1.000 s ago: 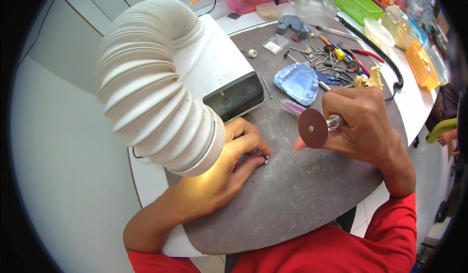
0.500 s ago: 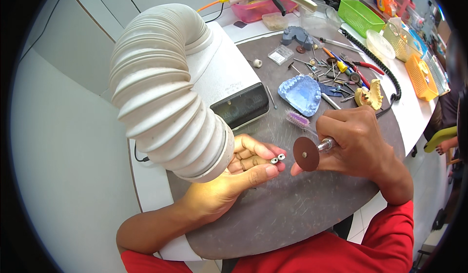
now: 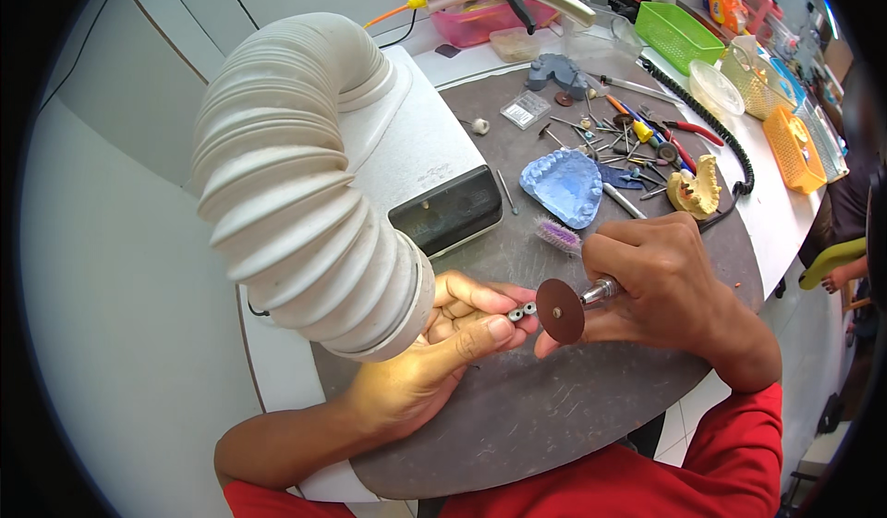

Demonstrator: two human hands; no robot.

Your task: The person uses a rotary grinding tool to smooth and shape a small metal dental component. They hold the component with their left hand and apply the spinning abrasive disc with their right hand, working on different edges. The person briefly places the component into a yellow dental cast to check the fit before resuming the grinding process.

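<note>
Between the thumb and fingers of my left hand (image 3: 430,356) is a small metal dental bridge (image 3: 516,315), two joined tooth-shaped units with holes in them. My right hand (image 3: 670,282) is wrapped round a silver rotary handpiece (image 3: 602,291). On the handpiece's tip sits a round brown cutting disc (image 3: 559,298). The disc's left edge is right beside the bridge; whether they touch, I cannot tell. My right thumb reaches out below the disc, close to my left fingertips. The handpiece's rear end is hidden in my right hand.
A white ribbed suction hose (image 3: 286,195) opens just above my left wrist. Beyond my hands lie a purple-bristled brush (image 3: 557,235), a blue dental cast (image 3: 562,188), a yellow cast (image 3: 695,188) and several loose burs. A black coiled cord (image 3: 725,134) runs along the right.
My right hand has moved left with the handpiece, bringing the disc up beside the bridge. The left hand has stayed nearly in place. The whole view has shifted slightly.
</note>
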